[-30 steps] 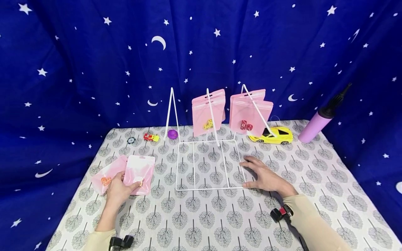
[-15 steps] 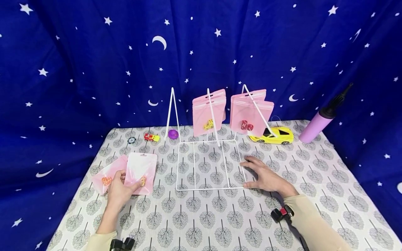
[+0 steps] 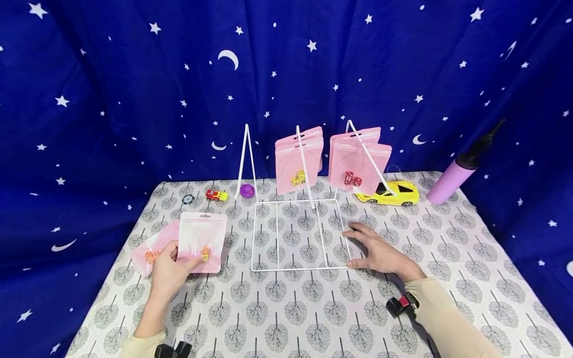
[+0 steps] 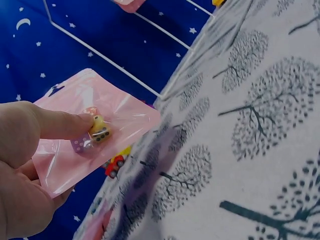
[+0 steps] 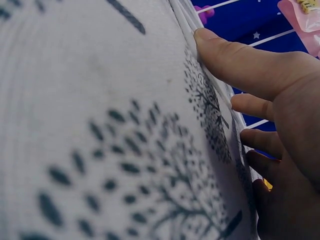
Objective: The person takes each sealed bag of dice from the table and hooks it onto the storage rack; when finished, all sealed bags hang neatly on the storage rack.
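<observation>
My left hand (image 3: 170,271) pinches a pink zip-lock bag (image 3: 201,231), thumb over the front and fingers behind. Through the bag's clear face the left wrist view shows small dice (image 4: 100,131) in yellow, orange and purple. The bag is held raised and tilted over the table. A second pink bag (image 3: 160,238) with orange dice lies behind and left of it, partly covered by the hand. My right hand (image 3: 378,252), fingers spread, rests on the table at the right side of a white wire rack (image 3: 291,270), touching its base.
Pink bags with yellow dice (image 3: 286,159) and red dice (image 3: 340,159) hang on the rack's middle and right hooks. Behind stand a yellow toy car (image 3: 405,194), a purple pump (image 3: 449,181), a purple ball (image 3: 247,191) and a small red-yellow car (image 3: 216,195).
The left hand has lifted the bag slightly up off the table and tilted it upright, away from the other bag. The right hand stays in place by the rack.
</observation>
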Available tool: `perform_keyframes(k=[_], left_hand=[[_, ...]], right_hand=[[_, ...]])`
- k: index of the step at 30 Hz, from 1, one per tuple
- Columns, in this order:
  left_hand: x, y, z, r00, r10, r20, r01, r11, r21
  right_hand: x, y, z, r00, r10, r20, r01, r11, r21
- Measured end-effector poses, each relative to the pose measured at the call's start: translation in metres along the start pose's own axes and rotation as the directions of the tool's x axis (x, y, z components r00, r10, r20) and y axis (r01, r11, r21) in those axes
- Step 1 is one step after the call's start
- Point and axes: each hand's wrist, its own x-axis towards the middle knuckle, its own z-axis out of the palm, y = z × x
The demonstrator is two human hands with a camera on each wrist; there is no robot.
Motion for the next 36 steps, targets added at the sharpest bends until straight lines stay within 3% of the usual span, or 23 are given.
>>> perform_keyframes(k=[11, 24, 36], left_hand=[[-0.012, 0.016, -0.002, 0.999, 0.036, -0.040, -0.038, 0.998, -0.055], [-0.031, 0.049, -0.006, 0.994, 0.101, -0.031, -0.104, 0.981, -0.161], [-0.048, 0.074, -0.015, 0.988, 0.149, -0.034, -0.153, 0.970, -0.191]], right_hand=[[-0.001, -0.002, 0.001, 1.000, 0.020, 0.010, -0.020, 1.000, 0.006], [-0.001, -0.002, 0.000, 1.000, 0.012, 0.004, -0.012, 1.000, -0.006], [0.000, -0.003, -0.001, 1.000, 0.015, 0.003, -0.015, 1.000, 0.001]])
